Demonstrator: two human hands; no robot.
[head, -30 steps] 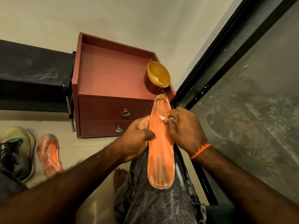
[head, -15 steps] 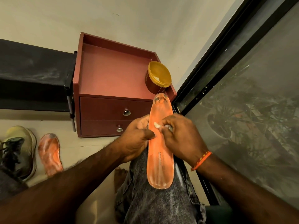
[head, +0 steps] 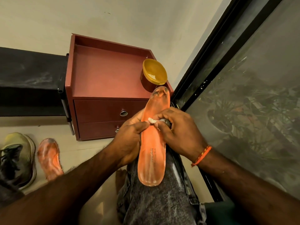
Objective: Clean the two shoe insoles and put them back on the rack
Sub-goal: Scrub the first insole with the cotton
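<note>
An orange insole (head: pixel 152 148) lies lengthwise on my knee, its dirty toe end pointing at the cabinet. My left hand (head: pixel 129 142) grips its left edge at the middle, thumb on top. My right hand (head: pixel 177 135) pinches a small white wad (head: pixel 152 120) and presses it on the insole's upper half. A second orange insole (head: pixel 49 158), smeared grey, lies on the floor at the left. An open yellow tub (head: pixel 154 75) with white paste inside stands on the cabinet's right corner.
A dark red two-drawer cabinet (head: pixel 107 78) stands against the wall. Left of it is a black rack (head: pixel 29 82). A green and black shoe (head: pixel 16 158) sits on the floor beside the second insole. A dark-framed glass door (head: pixel 243 95) runs along the right.
My right hand with the white wad has slid down the insole from nearer the toe toward the middle. My left hand keeps its grip.
</note>
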